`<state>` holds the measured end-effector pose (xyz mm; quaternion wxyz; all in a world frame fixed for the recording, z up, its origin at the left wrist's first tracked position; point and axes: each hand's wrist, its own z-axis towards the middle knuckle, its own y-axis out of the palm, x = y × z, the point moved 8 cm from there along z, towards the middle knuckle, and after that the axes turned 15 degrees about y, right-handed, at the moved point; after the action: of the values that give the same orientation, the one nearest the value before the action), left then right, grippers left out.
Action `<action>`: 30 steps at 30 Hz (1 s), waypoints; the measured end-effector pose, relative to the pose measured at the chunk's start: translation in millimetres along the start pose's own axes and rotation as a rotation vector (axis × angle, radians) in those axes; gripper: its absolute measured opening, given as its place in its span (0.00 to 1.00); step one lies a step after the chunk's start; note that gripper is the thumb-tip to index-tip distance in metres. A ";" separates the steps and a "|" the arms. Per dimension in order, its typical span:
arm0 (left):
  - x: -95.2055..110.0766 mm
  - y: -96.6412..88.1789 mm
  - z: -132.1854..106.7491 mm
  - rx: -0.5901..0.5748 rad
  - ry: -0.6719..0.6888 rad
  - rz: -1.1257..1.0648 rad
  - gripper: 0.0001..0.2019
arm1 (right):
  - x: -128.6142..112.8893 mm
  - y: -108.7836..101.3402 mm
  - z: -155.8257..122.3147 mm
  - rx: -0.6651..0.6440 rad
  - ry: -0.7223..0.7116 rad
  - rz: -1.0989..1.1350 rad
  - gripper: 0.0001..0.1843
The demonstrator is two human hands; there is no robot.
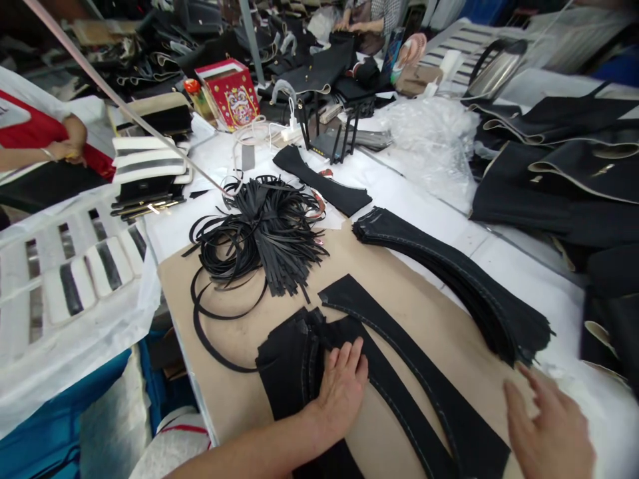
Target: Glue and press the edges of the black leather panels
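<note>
Left hand (339, 392) is pressing flat, fingers open, on stitched black leather panels (294, 366) at the near edge of the tan board (399, 372) — gripping nothing. Right hand (549, 426) is hovering open and empty, fingers spread — near a curved stack of leather strips (449, 286), with a tangled bundle of black strips (259, 246) lying farther up the board.

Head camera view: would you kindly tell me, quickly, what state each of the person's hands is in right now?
Left hand: open, lying flat on the black stitched panels, not gripping.
Right hand: open, fingers spread, holding nothing.
</note>
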<state>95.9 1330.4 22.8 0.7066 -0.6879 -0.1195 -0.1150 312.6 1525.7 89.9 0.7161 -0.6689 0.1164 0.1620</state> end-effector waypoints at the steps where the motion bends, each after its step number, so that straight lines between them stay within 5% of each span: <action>1: 1.9 -3.9 -2.3 0.014 0.014 -0.026 0.20 | -8.1 6.4 -19.3 -0.039 -0.023 0.003 0.29; 6: -5.0 -35.3 -33.8 0.119 0.008 -0.224 0.17 | -35.1 42.3 -104.8 -0.252 -0.149 0.101 0.20; 10: -32.9 -48.6 -73.3 0.212 -0.076 -0.189 0.12 | -54.2 72.5 -138.9 -0.411 -0.139 -0.116 0.20; 15: -50.0 -47.5 -100.3 0.308 -0.003 -0.103 0.12 | -75.0 79.6 -136.9 -0.385 0.018 -0.419 0.22; 20: -25.6 -44.4 -88.3 0.180 0.013 -0.414 0.13 | -82.5 79.7 -129.5 -0.418 0.050 -0.406 0.09; 25: 9.3 -32.3 -77.7 -0.017 -0.081 -0.715 0.13 | -86.8 77.9 -122.1 -0.399 0.015 -0.349 0.30; 30: 9.7 -7.7 -86.6 -0.080 -0.239 -0.863 0.10 | -91.0 80.6 -120.0 -0.630 -0.005 -0.219 0.10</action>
<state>103.5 1243.6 31.1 0.5479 -0.6104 -0.4718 -0.3235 203.6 1403.6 41.2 0.4874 -0.8656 -0.0138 0.1136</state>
